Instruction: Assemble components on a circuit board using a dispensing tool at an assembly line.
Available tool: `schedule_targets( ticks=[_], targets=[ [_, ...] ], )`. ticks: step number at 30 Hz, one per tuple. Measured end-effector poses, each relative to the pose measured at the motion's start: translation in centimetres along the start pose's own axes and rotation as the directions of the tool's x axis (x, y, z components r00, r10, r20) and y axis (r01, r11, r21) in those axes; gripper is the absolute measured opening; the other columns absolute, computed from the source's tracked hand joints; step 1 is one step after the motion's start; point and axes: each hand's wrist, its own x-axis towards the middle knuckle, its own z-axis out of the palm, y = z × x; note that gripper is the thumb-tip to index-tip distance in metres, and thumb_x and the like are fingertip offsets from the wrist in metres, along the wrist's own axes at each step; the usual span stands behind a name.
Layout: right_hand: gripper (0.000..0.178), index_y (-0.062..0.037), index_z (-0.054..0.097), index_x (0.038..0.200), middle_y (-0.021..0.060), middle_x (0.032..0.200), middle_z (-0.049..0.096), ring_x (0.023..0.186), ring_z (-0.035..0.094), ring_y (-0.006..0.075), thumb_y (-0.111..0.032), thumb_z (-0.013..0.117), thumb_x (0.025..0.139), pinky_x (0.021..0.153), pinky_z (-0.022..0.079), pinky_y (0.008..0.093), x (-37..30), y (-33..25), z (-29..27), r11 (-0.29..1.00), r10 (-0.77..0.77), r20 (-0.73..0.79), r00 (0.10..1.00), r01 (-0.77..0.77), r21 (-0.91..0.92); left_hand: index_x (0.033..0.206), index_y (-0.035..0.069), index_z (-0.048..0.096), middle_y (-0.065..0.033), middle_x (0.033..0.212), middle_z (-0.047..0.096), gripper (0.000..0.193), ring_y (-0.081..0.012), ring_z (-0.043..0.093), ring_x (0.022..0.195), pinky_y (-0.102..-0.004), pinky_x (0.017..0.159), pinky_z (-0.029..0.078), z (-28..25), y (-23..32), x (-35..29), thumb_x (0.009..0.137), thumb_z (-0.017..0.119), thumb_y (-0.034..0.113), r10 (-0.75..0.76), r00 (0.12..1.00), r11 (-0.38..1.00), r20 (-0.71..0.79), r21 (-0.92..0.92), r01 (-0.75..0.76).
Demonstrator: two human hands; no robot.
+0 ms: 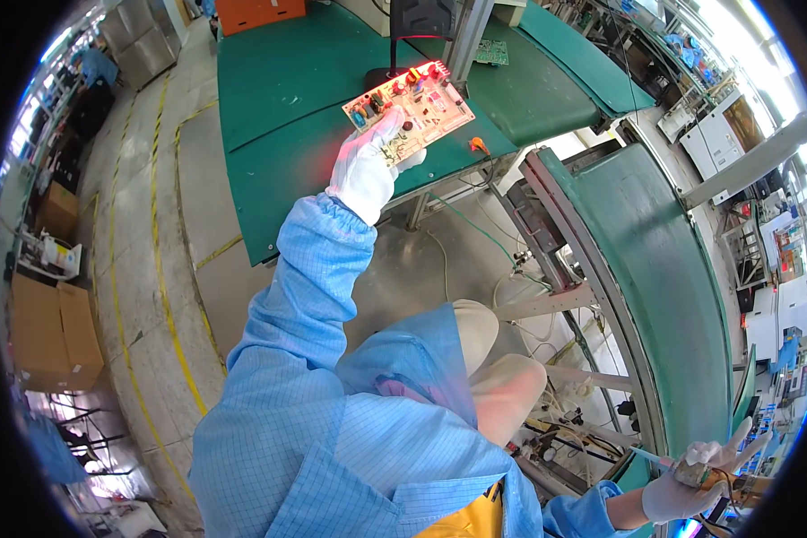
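Note:
My left hand, in a white glove, grips a printed circuit board by its near left edge. The board is raised and tilted over the green table. Capacitors and other parts stand on its upper face, and red light falls on it. At the lower right, my gloved right hand has a brownish, tape-wrapped tool with a thin pale tip and a dark cable. Some fingers there stretch out past the tool; its exact kind is hard to make out.
A green-topped table lies ahead, with an orange bin and a black stand at its back. Another circuit board rests farther right. A curved green conveyor runs along my right. Hoses and cables hang below.

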Motion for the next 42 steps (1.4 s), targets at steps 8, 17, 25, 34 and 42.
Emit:
schedule_targets(
  ticks=[8, 17, 25, 34, 42],
  targets=[
    [0.089, -0.0043, 0.004, 0.158, 0.0245, 0.134, 0.044, 0.075, 0.051, 0.0179, -0.032, 0.059, 0.094, 0.059, 0.047, 0.0262, 0.4, 0.8, 1.0, 0.999, 0.031, -0.059, 0.998, -0.032, -0.011, 0.126, 0.005, 0.058, -0.0069, 0.113, 0.066, 0.034, -0.0218, 0.067, 0.101, -0.036, 0.074, 0.06, 0.5, 0.5, 2.0, 0.098, 0.061, 0.022, -0.044, 0.997, 0.99, -0.069, -0.134, 0.035],
    [0.089, -0.0039, 0.004, 0.156, 0.0301, 0.143, 0.043, 0.073, 0.063, 0.0189, -0.034, 0.059, 0.093, 0.051, 0.06, 0.0283, 1.8, 0.1, 5.3, 0.999, -0.024, -0.028, 0.999, 0.022, -0.046, 0.122, 0.003, 0.061, -0.009, 0.111, 0.07, 0.035, -0.0193, 0.07, 0.093, -0.0337, 0.069, 0.059, 2.7, -2.1, -2.0, 0.092, 0.067, 0.02, -0.136, 0.978, 0.988, 0.157, 0.097, 0.122],
    [0.071, -0.002, 0.016, 0.155, 0.0248, 0.117, 0.064, 0.063, 0.066, 0.0176, -0.037, 0.045, 0.1, 0.046, 0.06, 0.0284, 2.9, 0.8, 8.5, 0.995, -0.022, -0.045, 0.999, 0.018, -0.096, 0.122, 0.001, 0.062, -0.0089, 0.109, 0.071, 0.046, -0.0174, 0.069, 0.093, -0.0307, 0.07, 0.059, 9.2, -9.1, -8.9, 0.087, 0.076, 0.027, -0.507, 0.723, 0.861, 0.469, 0.299, 0.41],
    [0.063, -0.0018, 0.029, 0.152, 0.0143, 0.1, 0.068, 0.056, 0.058, 0.0107, -0.037, 0.042, 0.101, 0.043, 0.052, 0.0225, 3.9, 2.6, 9.3, 0.993, 0.005, -0.247, 0.969, -0.033, -0.11, 0.128, 0.005, 0.062, -0.01, 0.111, 0.071, 0.057, -0.0189, 0.065, 0.102, -0.0365, 0.087, 0.053, 14.8, -12.1, -16.1, 0.092, 0.066, 0.048, -0.625, 0.472, 0.778, 0.622, 0.45, 0.438],
    [0.062, 0.0009, 0.025, 0.151, 0.0156, 0.098, 0.067, 0.058, 0.062, 0.0146, -0.031, 0.046, 0.102, 0.049, 0.058, 0.028, 4.1, 2.2, 11.0, 0.993, -0.04, -0.22, 0.975, 0.014, -0.121, 0.13, 0.004, 0.059, -0.0164, 0.114, 0.069, 0.046, -0.0288, 0.065, 0.105, -0.0353, 0.093, 0.047, 15.0, -12.3, -19.2, 0.101, 0.054, 0.039, -0.54, 0.453, 0.83, 0.709, 0.536, 0.151]
  ],
)
